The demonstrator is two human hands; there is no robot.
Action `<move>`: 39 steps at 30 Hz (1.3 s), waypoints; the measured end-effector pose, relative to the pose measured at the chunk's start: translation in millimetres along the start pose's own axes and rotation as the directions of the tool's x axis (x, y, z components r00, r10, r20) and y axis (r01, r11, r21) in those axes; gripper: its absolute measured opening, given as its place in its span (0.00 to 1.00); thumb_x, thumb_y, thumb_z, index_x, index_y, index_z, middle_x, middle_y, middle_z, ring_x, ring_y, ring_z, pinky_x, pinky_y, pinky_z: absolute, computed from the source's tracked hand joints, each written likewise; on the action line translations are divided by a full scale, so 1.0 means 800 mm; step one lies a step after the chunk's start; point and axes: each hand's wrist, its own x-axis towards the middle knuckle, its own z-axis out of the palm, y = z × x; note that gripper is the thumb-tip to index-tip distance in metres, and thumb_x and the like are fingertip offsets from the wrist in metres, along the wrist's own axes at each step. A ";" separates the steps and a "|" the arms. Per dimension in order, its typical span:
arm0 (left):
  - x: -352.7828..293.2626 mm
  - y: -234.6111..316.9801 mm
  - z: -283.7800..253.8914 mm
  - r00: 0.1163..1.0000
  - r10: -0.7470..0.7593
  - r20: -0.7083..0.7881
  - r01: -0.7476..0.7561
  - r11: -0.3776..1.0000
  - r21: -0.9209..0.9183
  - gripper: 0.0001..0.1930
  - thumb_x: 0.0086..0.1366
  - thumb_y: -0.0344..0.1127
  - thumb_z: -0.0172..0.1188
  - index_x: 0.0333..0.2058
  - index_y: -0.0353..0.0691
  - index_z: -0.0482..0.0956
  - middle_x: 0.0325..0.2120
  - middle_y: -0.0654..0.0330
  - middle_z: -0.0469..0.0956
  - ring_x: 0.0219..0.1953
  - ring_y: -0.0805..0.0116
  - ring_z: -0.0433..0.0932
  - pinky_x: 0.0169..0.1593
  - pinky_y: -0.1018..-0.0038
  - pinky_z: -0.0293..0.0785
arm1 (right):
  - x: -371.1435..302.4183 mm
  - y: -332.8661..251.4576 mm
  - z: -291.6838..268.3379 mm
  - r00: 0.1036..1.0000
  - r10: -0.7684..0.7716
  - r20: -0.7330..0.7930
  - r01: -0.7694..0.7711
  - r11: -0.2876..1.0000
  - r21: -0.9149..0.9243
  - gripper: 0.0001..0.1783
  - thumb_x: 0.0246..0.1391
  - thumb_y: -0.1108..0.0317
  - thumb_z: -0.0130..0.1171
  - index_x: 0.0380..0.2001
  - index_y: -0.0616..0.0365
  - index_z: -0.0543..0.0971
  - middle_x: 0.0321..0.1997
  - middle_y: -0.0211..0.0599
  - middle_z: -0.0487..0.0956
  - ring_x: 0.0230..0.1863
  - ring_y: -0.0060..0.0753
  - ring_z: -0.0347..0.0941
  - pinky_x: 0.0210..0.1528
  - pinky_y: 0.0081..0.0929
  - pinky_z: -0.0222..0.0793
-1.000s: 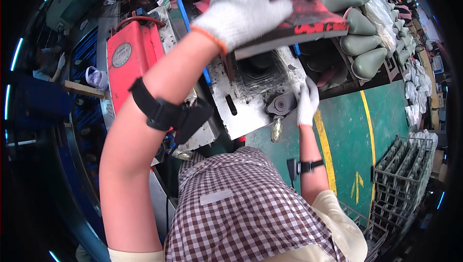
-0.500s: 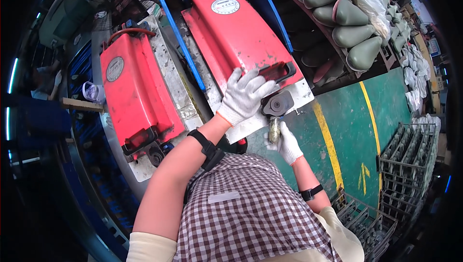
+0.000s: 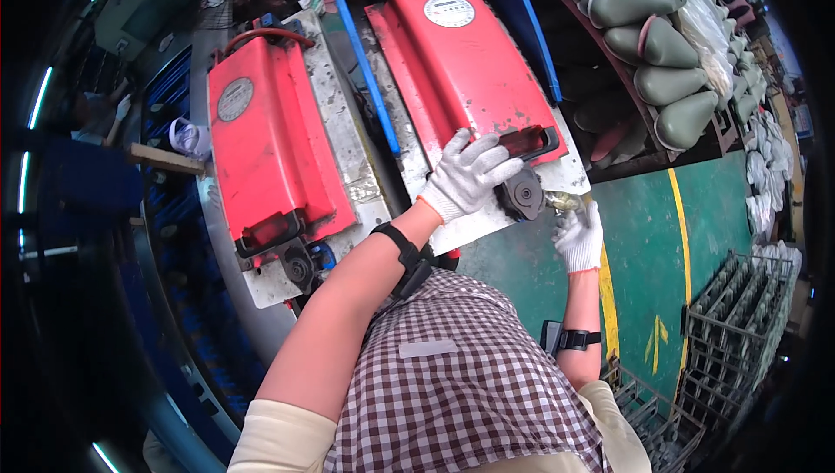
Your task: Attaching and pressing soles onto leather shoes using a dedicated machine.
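A red machine cover point(image 3: 474, 55) with a round white label slopes toward me on a pale metal plate. My left hand point(image 3: 464, 179), in a white knit glove, lies on the front end of this cover with its fingers spread. Just right of it, a dark rounded cam plate point(image 3: 524, 193) carries a short lever handle point(image 3: 564, 201), worn and yellowish-grey, that points to the right. My right hand point(image 3: 580, 236), gloved too, is closed around the outer end of that handle. A black-framed grip point(image 3: 550, 144) stands on the cover beyond the cam plate.
A second red machine point(image 3: 270, 142) with its own dark cam stands to the left. Blue metal framing point(image 3: 365, 64) runs around the nearer one. Grey-green boots point(image 3: 661, 38) are stacked on a rack at far right. Wire racks point(image 3: 739, 325) stand on the green floor point(image 3: 644, 255).
My right hand has swung the lever handle from pointing toward me to pointing right. My left hand stays on the red cover. The whole view has shifted slightly.
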 end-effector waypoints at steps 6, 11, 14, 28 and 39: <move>0.006 0.018 -0.083 0.935 -0.165 0.315 0.267 0.912 -0.313 0.29 0.45 0.26 0.62 0.52 0.45 0.79 0.53 0.54 0.76 0.58 0.45 0.75 0.58 0.49 0.74 | -0.004 0.056 -0.032 0.963 -0.128 -0.236 0.106 0.989 -0.103 0.15 0.70 0.47 0.55 0.42 0.45 0.77 0.28 0.23 0.77 0.26 0.26 0.73 0.25 0.24 0.66; -0.056 -0.007 -0.220 0.812 -0.460 0.359 0.557 0.795 -0.242 0.21 0.51 0.23 0.58 0.46 0.34 0.82 0.42 0.45 0.82 0.46 0.44 0.81 0.53 0.56 0.78 | -0.041 0.103 0.018 0.987 0.140 0.084 -0.050 0.751 -0.659 0.14 0.72 0.54 0.55 0.42 0.54 0.76 0.27 0.30 0.79 0.22 0.25 0.73 0.21 0.24 0.68; -0.118 -0.024 -0.315 0.722 -0.662 0.201 0.671 0.741 0.029 0.13 0.55 0.24 0.61 0.40 0.35 0.84 0.40 0.48 0.83 0.44 0.47 0.82 0.50 0.58 0.78 | -0.060 0.130 0.090 0.896 0.362 0.259 0.017 0.554 -0.832 0.15 0.71 0.54 0.56 0.45 0.55 0.77 0.30 0.30 0.81 0.24 0.22 0.75 0.26 0.21 0.70; -0.153 -0.056 -0.377 0.167 -0.859 0.484 0.706 0.447 0.549 0.29 0.56 0.65 0.64 0.40 0.43 0.88 0.39 0.51 0.86 0.44 0.51 0.85 0.47 0.58 0.79 | -0.103 0.401 0.241 0.508 0.633 0.584 0.709 0.078 -0.701 0.31 0.58 0.49 0.64 0.56 0.61 0.80 0.49 0.55 0.85 0.53 0.49 0.83 0.57 0.36 0.74; -0.157 -0.072 -0.383 0.117 -0.784 0.610 0.689 0.507 0.518 0.35 0.58 0.72 0.58 0.45 0.45 0.88 0.43 0.50 0.86 0.48 0.52 0.85 0.53 0.58 0.78 | -0.127 0.384 0.274 0.645 0.696 0.316 0.423 0.020 -0.906 0.33 0.53 0.55 0.66 0.58 0.66 0.79 0.43 0.49 0.87 0.45 0.41 0.83 0.54 0.32 0.76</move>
